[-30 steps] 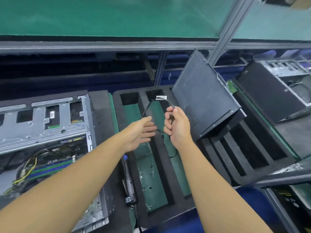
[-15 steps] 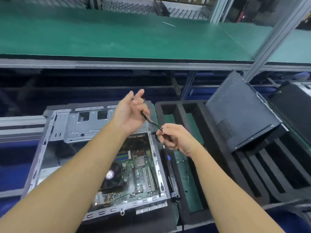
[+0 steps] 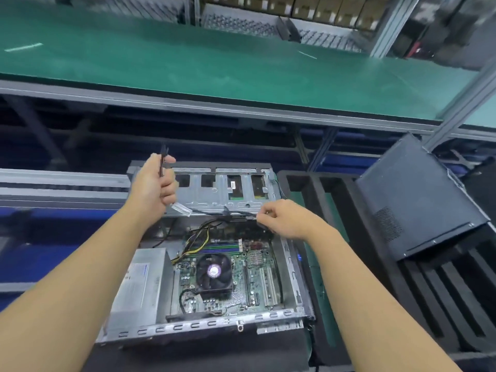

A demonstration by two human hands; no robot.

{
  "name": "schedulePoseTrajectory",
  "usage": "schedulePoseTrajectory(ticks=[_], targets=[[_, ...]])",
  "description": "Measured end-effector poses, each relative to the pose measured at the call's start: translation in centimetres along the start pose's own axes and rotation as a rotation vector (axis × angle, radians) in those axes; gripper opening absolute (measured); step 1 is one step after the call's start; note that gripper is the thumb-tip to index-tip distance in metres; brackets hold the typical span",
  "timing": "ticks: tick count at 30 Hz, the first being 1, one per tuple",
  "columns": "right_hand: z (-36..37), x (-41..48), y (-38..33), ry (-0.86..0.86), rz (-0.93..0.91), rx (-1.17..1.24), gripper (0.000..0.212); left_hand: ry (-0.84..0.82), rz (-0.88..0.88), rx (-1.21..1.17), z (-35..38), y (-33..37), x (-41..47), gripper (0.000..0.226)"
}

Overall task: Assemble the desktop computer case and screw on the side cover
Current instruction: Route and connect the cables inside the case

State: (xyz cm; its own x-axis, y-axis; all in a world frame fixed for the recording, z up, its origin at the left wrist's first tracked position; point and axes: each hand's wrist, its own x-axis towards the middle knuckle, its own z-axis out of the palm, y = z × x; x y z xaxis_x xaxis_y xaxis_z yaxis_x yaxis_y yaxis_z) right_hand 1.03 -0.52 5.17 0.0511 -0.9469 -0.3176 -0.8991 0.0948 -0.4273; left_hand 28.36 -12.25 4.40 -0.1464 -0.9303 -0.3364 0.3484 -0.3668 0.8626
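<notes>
Black cable (image 3: 212, 211) spans the steel case (image 3: 214, 196), left hand (image 3: 154, 187) fisted round one end, right hand (image 3: 284, 218) pinching the other

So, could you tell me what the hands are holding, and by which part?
One black cable: the left hand grips it near one end, the right hand pinches the other end.

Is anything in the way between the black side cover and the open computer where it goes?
Yes. The side cover leans in the foam tray on the right. Above the open case, the left hand and right hand hold a cable stretched across, right in the cover's path.
</notes>
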Motion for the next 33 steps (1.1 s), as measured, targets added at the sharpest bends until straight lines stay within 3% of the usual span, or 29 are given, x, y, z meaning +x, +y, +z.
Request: schedulePoseTrajectory(ticks=[4,9,12,15,20,22,24,26,28,31,33], targets=[[1.6,0.7,-2.9,-0.018,-0.044,-0.117,0.023,-0.024,0.031,0.299,0.2,-1.0,-0.3,0.023],[5.3,1.6,-5.5,-0.073,-0.057,-0.112,0.038,-0.202,0.080,0.603,0.7,-3.3,-0.7,0.030],[6.0,1.7,-5.8,-0.061,-0.050,-0.139,0.044,-0.198,0.119,0.717,0.7,-4.7,-0.6,0.032],[5.4,1.0,-5.3,0.150,-0.045,0.038,0.041,-0.178,0.112,0.721,0.5,-5.3,-0.5,0.031],[3.1,1.5,-2.3,0.773,0.098,0.224,0.019,-0.175,0.120,0.734,0.6,-5.4,-0.3,0.031],[2.4,2.7,-1.0,0.693,0.257,0.084,0.033,-0.169,0.127,0.752,0.7,-5.4,-0.3,0.031],[2.9,3.6,-0.5,0.504,0.262,-0.051,0.049,-0.164,0.133,0.767,1.0,-5.6,-0.2,0.031],[4.5,4.3,-0.9,0.438,0.168,-0.152,0.046,-0.170,0.123,0.754,1.6,-5.8,-0.2,0.031],[5.9,4.8,-1.4,0.481,0.116,-0.197,0.037,-0.210,0.106,0.728,2.5,-6.1,-0.3,0.031],[7.0,5.0,-2.0,0.510,-0.014,-0.152,0.024,-0.263,0.083,0.717,3.8,-6.4,-0.3,0.030],[7.4,4.6,-2.0,0.463,-0.070,-0.019,0.030,-0.261,0.074,0.699,4.4,-6.7,-0.1,0.029]])
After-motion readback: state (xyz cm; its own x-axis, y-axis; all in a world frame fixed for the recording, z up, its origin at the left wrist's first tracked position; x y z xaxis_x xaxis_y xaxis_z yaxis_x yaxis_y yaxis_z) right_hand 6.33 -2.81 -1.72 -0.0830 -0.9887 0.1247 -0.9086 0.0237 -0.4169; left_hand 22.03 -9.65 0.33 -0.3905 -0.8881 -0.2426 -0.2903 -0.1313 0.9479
